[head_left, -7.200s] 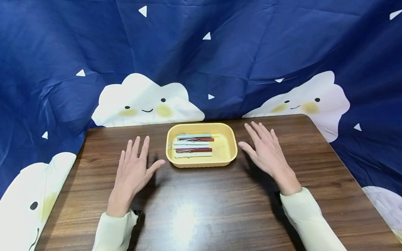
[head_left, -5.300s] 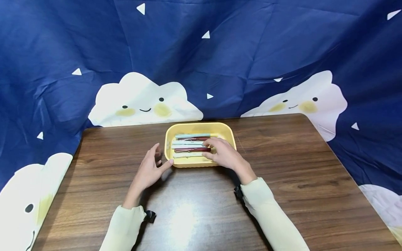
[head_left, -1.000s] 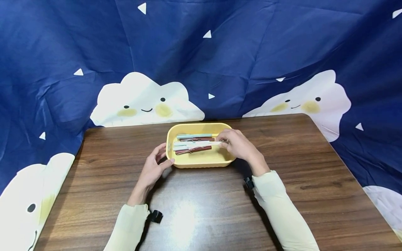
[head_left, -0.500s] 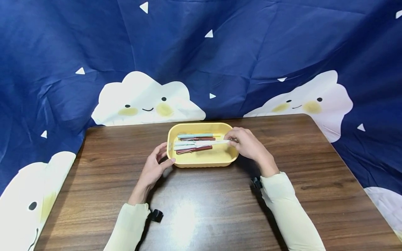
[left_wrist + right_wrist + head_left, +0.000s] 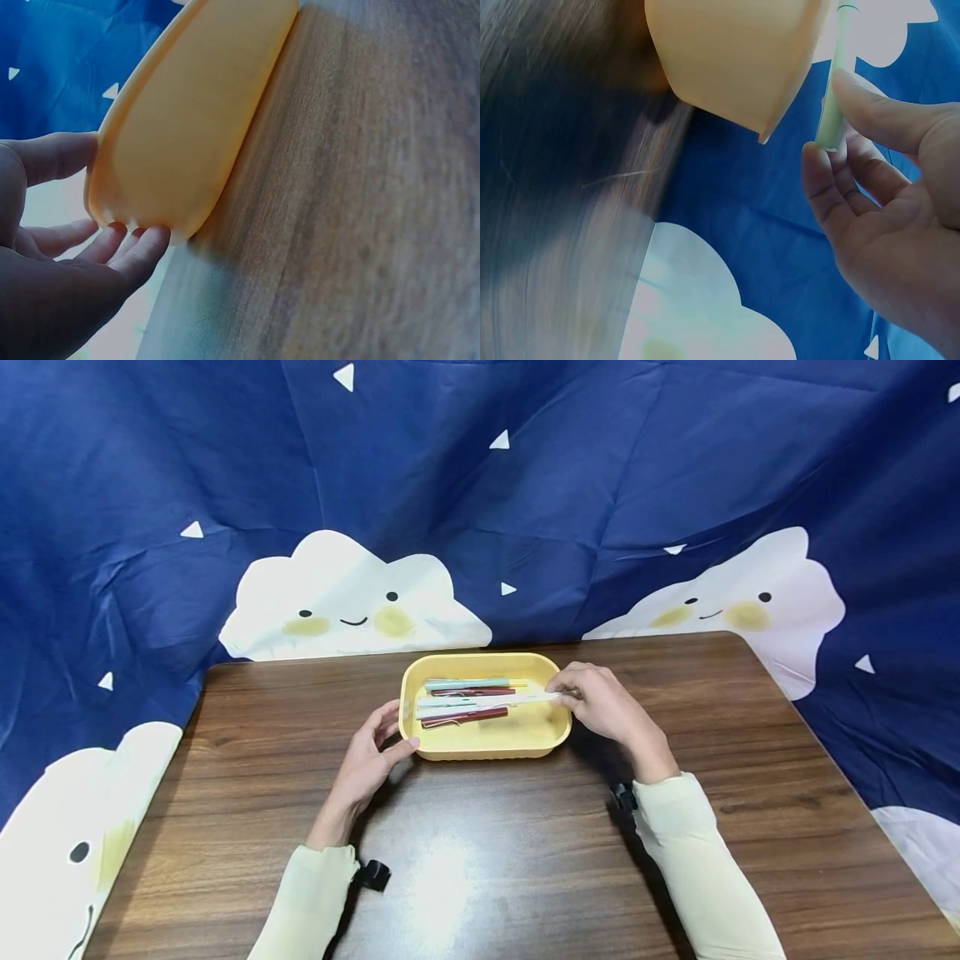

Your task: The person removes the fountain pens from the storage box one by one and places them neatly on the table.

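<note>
My right hand (image 5: 603, 706) pinches the end of a whitish pen (image 5: 528, 698) between thumb and fingers, at the right rim of the yellow tray (image 5: 487, 753). This pen (image 5: 835, 97) looks pale green in the right wrist view and slants up past the tray rim. Across the tray it overlaps other pens. Inside lie a light blue pen (image 5: 476, 682), a dark red pen (image 5: 495, 692) behind, and another dark red pen (image 5: 480, 716) in front. My left hand (image 5: 363, 766) holds the tray's left end, its fingertips (image 5: 154, 240) against the outer wall.
The tray stands near the back edge of a brown wooden table (image 5: 480, 877). A dark blue cloth (image 5: 450, 460) with white clouds hangs behind it. Black bands (image 5: 372, 875) sit at both wrists.
Earlier both hands were apart from the tray. The left hand now holds its left end. The right hand has picked up the whitish pen from the front and drawn it rightward, above the others.
</note>
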Action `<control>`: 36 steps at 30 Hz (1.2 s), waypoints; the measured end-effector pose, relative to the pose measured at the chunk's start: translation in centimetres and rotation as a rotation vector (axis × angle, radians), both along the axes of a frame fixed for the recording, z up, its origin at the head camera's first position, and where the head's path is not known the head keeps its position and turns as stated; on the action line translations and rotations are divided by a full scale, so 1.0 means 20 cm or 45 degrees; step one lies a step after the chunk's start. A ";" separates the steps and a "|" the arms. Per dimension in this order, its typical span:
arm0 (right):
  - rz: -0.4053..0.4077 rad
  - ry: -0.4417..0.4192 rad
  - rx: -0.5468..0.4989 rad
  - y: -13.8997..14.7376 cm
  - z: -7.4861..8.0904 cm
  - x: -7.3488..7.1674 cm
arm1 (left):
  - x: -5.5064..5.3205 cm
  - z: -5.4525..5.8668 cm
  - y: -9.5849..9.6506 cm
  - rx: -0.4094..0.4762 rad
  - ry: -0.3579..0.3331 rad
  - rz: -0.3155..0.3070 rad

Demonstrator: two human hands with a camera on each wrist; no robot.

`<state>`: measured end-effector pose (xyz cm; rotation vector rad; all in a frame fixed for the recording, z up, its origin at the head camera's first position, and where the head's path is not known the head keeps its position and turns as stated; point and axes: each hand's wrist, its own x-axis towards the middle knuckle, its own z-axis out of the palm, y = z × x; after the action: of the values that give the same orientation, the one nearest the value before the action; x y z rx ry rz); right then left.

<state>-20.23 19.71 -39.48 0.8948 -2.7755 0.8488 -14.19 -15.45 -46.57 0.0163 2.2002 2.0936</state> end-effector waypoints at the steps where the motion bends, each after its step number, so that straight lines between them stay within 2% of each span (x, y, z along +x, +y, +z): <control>1: -0.004 0.000 0.002 0.01 0.00 0.00 | 0.00 0.00 0.00 0.000 0.000 0.000; 8: -0.054 -0.025 0.013 0.05 0.00 0.00 | 0.00 0.00 0.00 0.012 -0.004 -0.003; 19: -0.116 -0.086 -0.045 0.09 0.01 -0.01 | 0.00 0.00 0.00 0.001 -0.016 -0.008; 36: -0.157 -0.052 -0.022 0.18 0.01 0.00 | 0.00 0.00 0.00 -0.002 -0.012 -0.008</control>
<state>-20.19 23.32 -39.23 0.7027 -2.8189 0.8781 -14.18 -15.47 -46.56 0.0132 2.1934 2.0846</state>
